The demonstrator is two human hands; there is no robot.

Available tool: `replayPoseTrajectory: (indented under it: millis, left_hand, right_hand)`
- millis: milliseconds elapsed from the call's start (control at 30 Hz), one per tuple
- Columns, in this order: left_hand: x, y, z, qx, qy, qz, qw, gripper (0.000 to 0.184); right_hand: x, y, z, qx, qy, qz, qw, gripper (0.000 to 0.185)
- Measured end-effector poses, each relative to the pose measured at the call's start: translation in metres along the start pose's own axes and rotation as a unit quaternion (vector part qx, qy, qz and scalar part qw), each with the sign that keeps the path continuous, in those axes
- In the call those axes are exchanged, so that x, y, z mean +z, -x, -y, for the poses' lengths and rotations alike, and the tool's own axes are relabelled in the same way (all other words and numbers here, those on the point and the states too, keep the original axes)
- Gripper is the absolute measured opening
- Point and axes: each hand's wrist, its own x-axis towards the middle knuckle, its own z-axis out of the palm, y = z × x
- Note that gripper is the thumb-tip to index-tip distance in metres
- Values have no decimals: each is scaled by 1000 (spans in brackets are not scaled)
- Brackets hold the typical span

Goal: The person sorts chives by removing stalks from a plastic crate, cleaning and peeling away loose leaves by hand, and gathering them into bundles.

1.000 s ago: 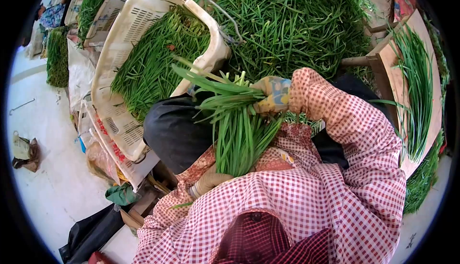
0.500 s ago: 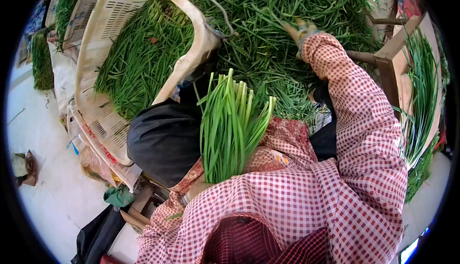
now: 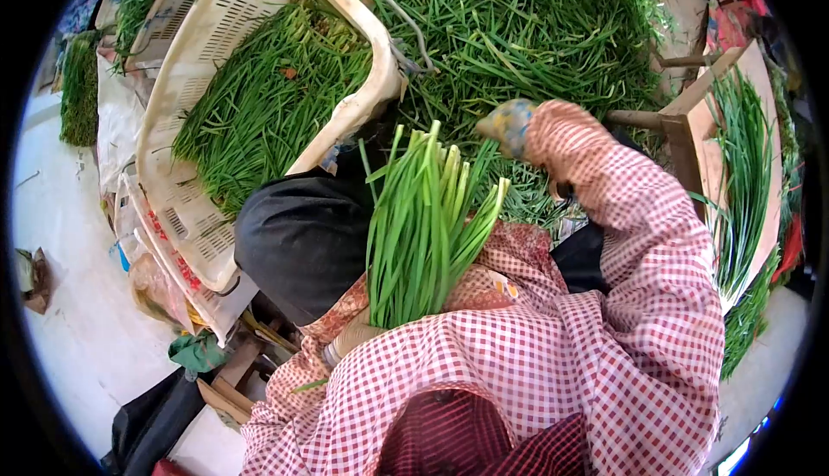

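Bunch of greens [image 3: 423, 234] clasped in closed left hand [image 3: 354, 336]; right hand [image 3: 508, 128] nearby, grip too blurred to tell.

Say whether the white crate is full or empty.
Partly filled: green leaves lie inside the crate, with bare slotted wall showing.

A smooth, whitish floor [image 3: 78, 260] is stretching down the left side, catching bright light. At right, a brown wooden frame with slender bars [image 3: 685, 152] is adjoining a flat tan wooden board [image 3: 762, 251]; brown wooden slats [image 3: 226, 400] are showing at lower left.
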Motion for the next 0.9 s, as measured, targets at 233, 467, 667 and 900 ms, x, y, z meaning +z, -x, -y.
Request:
replayPoseTrajectory:
  millis: [233,467,667,900]
  left_hand:
    - [-5,-3,5,48,-50,21,997,60]
    - [-4,-6,3,65,-86,19,994,60]
    - [1,-7,4,59,-114,7,992,61]
    - [8,8,4,69,-163,-12,984,61]
  right_hand:
    - [-80,141,-98,149,-20,-331,932,43]
    - [-48,369,-139,258,-193,-428,844,45]
    - [120,429,-199,433,-265,-386,770,42]
    - [189,415,-155,520,-71,-471,709,69]
